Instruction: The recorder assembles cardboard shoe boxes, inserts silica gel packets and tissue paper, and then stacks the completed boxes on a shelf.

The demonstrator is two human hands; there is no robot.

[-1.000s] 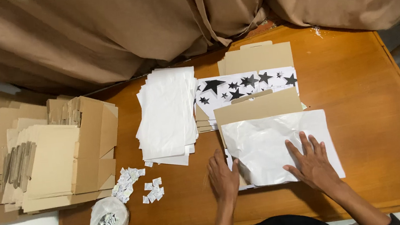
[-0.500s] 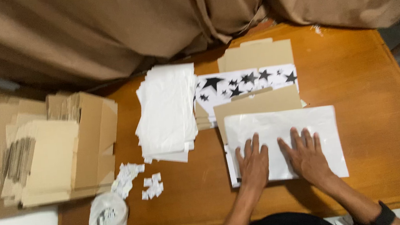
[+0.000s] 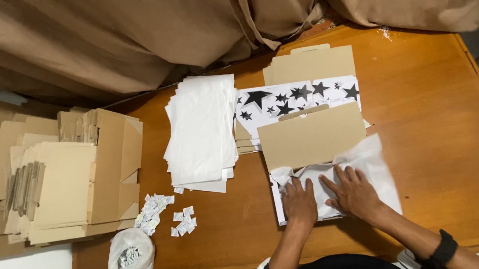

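Observation:
My left hand (image 3: 300, 202) and my right hand (image 3: 353, 191) press flat on white tissue paper (image 3: 375, 162) inside an open cardboard box (image 3: 311, 136) near the table's front edge. The paper is crumpled around my fingers and its right part sticks out over the box's side. The box's brown lid stands open behind my hands. Both hands lie palm down, fingers spread, gripping nothing.
A stack of white tissue sheets (image 3: 201, 132) lies left of the box. Behind it sit star-printed sheets (image 3: 289, 100) on flat cardboard blanks (image 3: 311, 63). Small white sachets (image 3: 162, 212) and a plastic bag (image 3: 131, 256) lie front left. Folded boxes (image 3: 62, 178) pile at far left. Brown curtain (image 3: 182, 23) behind.
The flat white sheet has been pushed down into the box and is now crumpled. My left hand moved from the box's left edge onto the paper.

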